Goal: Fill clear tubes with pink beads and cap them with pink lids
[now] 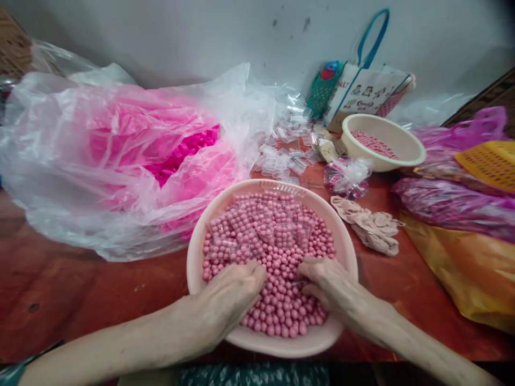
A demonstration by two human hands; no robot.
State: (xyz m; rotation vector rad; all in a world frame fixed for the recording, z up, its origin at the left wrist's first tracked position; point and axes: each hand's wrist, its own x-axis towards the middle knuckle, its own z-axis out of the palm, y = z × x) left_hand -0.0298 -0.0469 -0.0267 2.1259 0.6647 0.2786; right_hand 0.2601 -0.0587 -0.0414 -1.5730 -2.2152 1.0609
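Observation:
A pale pink basin (192, 268) holds many round pink beads (284, 311). Several small clear plastic cases (261, 217), filled with rows of the same beads, lie on top toward the far side. My left hand (239, 289) is in the basin at the left, its fingers curled down against the beads and mostly hidden. Over the right part of the beads, my right hand (328, 281) has its fingers bent together. What either hand holds, if anything, is too small or covered to make out.
A large plastic bag (132, 134) of bright pink pieces lies left. Behind the basin are loose clear cases (281, 158). To the right are a cream bowl (410, 147) of beads, a crumpled beige cloth (372, 228), a knotted bag (348, 177) and a yellow bag (462, 268).

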